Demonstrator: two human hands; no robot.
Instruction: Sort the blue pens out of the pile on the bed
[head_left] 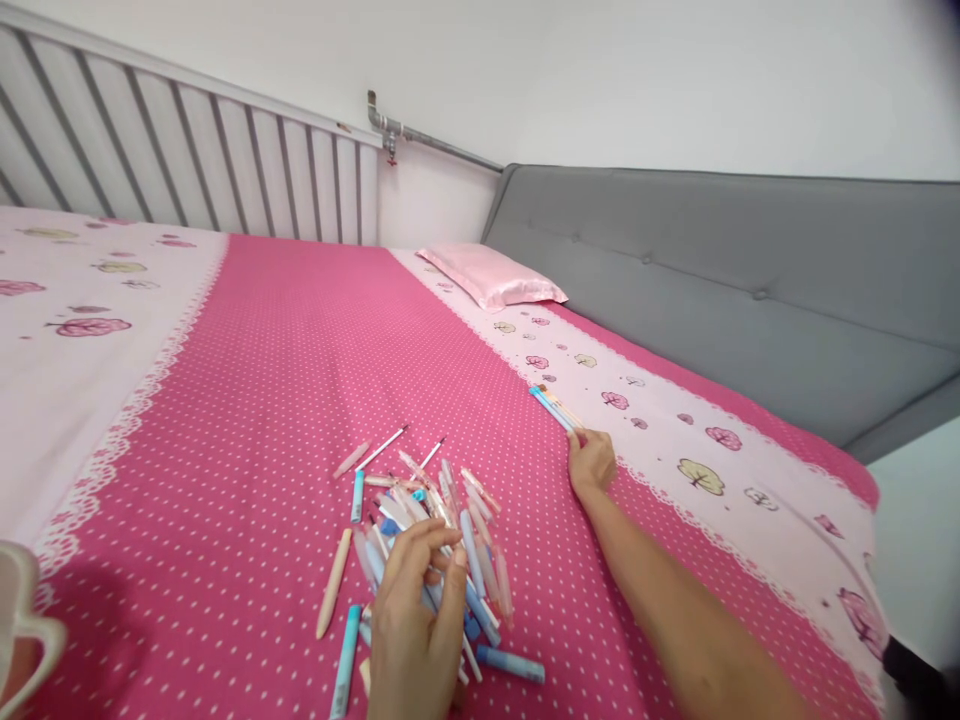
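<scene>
A heap of several pens [442, 530], pen barrels and refills in blue, pink and beige lies on the pink dotted bedsheet [285, 380]. My left hand [416, 620] rests on the near side of the heap, fingers curled over some pens. My right hand [591, 462] is stretched out to the right of the heap, its fingers closed on a small bundle of pens [555, 407] that lies on the sheet and points away from me.
A pink pillow [491, 277] lies at the far end by the grey padded headboard [735, 280]. A striped rail [187, 160] runs along the back wall. A white mug-like rim [19, 620] shows at the lower left edge.
</scene>
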